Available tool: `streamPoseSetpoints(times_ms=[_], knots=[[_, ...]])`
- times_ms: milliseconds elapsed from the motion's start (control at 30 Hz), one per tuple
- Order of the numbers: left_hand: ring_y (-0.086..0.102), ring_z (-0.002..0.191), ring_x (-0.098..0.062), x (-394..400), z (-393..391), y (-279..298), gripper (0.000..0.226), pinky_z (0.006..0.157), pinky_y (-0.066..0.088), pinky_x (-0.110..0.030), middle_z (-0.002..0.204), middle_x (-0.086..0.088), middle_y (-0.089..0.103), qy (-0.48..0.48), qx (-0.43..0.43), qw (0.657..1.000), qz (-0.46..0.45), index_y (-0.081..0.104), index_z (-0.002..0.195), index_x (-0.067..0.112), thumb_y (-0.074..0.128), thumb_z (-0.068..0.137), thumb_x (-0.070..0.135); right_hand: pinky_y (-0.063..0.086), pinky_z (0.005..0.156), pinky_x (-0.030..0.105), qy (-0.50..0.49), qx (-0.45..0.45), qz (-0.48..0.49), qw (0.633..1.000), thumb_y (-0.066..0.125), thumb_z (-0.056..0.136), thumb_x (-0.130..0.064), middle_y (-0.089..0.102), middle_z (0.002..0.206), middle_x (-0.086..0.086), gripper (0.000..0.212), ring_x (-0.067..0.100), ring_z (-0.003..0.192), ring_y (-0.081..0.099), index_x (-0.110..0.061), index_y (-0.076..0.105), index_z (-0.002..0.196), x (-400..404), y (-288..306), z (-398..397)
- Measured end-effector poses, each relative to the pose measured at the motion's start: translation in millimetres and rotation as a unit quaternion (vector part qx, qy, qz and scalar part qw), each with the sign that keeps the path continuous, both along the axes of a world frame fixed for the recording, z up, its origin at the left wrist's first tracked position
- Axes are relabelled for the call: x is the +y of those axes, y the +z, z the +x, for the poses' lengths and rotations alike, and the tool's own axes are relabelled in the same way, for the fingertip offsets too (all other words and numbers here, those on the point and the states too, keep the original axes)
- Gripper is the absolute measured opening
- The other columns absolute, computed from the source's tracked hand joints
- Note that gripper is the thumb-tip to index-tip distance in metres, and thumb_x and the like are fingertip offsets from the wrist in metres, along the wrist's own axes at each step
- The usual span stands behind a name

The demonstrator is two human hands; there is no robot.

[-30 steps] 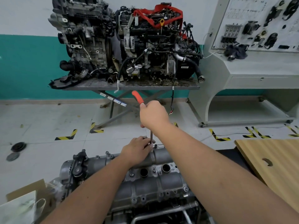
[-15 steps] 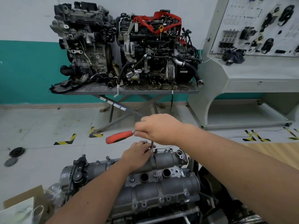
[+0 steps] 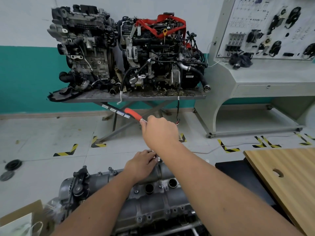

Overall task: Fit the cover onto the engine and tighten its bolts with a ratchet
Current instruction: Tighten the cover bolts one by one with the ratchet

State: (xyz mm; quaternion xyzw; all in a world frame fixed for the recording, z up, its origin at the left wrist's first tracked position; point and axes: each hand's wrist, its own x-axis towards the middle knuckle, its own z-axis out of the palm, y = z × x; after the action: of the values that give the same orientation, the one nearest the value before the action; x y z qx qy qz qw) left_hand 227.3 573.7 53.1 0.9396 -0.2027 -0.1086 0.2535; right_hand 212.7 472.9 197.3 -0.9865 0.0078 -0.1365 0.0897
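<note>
At the bottom left corner lies a torn brown cardboard box (image 3: 20, 217) with a clear plastic bag (image 3: 35, 227) beside it; just past them sits the grey cast-metal engine cover (image 3: 150, 206), seated on top of the engine at the lower middle of the view, with two round dark bores and several small silver bolts (image 3: 136, 191) showing along its ribs; a black pulley bracket (image 3: 79, 183) stands at its left end. Both bare forearms reach forward over the cover; the left hand (image 3: 141, 163) rests on the cover's far edge, its fingers curled round the thin steel extension shaft (image 3: 157, 158) that drops to the cover, though the socket end is hidden behind the fingers; the right hand (image 3: 160, 133) is raised above it, closed round the head end of the ratchet with the orange-red rubber handle (image 3: 133, 114), whose handle sticks out up and to the left. To the right lies a pale wooden board with a round hole (image 3: 279, 174), over a black mat (image 3: 238, 171). Farther off, the grey tiled floor (image 3: 42, 133) carries yellow-and-black corner tape marks (image 3: 66, 150) and two dark round rubber discs (image 3: 12, 165) at the left. Against the teal-and-white wall stands a grey steel scissor-leg table (image 3: 136, 97) bearing two dirty engines, the right one with a red strap (image 3: 160, 24); to its right is a pale grey training console with a parts panel (image 3: 265, 31).
</note>
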Motion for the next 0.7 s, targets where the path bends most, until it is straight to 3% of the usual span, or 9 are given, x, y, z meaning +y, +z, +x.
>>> streamPoseSetpoints(times_ms=[200,400,500,600,700], knots=[[0.040,0.128,-0.013,0,2,-5,0.030,0.093,0.040,-0.036,0.133,0.016,0.049,0.000,-0.001,1.000,0.000,0.054,0.125,0.045,0.033,0.104,0.050,0.019,0.050,0.031,0.105,0.010,-0.053,0.993,0.030,0.104,-0.051,0.041,0.070,-0.003,0.036,0.028,0.066,0.047,-0.023,0.051,0.097,-19,5,-2],[0.042,0.129,-0.013,-1,1,-1,0.032,0.097,0.043,-0.040,0.136,0.016,0.050,-0.004,-0.007,1.000,0.004,0.054,0.128,0.047,0.034,0.103,0.050,0.037,0.064,0.032,0.343,0.034,-0.145,0.928,0.033,0.103,-0.052,0.043,0.087,-0.007,0.039,0.021,0.080,0.052,-0.023,0.060,0.106,-35,20,-8],[0.042,0.129,-0.014,-1,0,0,0.032,0.098,0.044,-0.042,0.136,0.015,0.050,0.000,-0.004,1.000,0.006,0.054,0.128,0.047,0.034,0.103,0.050,0.036,0.061,0.031,0.325,0.025,-0.131,0.936,0.032,0.103,-0.052,0.044,0.080,-0.009,0.038,0.019,0.074,0.048,-0.024,0.055,0.096,-36,18,-8],[0.041,0.128,-0.014,-1,-1,0,0.032,0.095,0.043,-0.041,0.134,0.014,0.050,-0.001,-0.006,1.000,0.010,0.054,0.127,0.046,0.032,0.104,0.050,0.027,0.051,0.029,0.240,-0.016,-0.097,0.966,0.031,0.102,-0.056,0.045,0.069,-0.008,0.038,0.021,0.065,0.048,-0.027,0.043,0.081,-26,8,-9],[0.043,0.125,-0.016,-1,-2,1,0.028,0.094,0.043,-0.041,0.129,0.011,0.053,-0.001,-0.004,1.000,0.005,0.055,0.119,0.042,0.032,0.105,0.049,0.020,0.048,0.028,0.143,-0.031,-0.081,0.986,0.030,0.102,-0.058,0.042,0.061,-0.006,0.042,0.022,0.058,0.046,-0.025,0.044,0.080,-15,0,-7]])
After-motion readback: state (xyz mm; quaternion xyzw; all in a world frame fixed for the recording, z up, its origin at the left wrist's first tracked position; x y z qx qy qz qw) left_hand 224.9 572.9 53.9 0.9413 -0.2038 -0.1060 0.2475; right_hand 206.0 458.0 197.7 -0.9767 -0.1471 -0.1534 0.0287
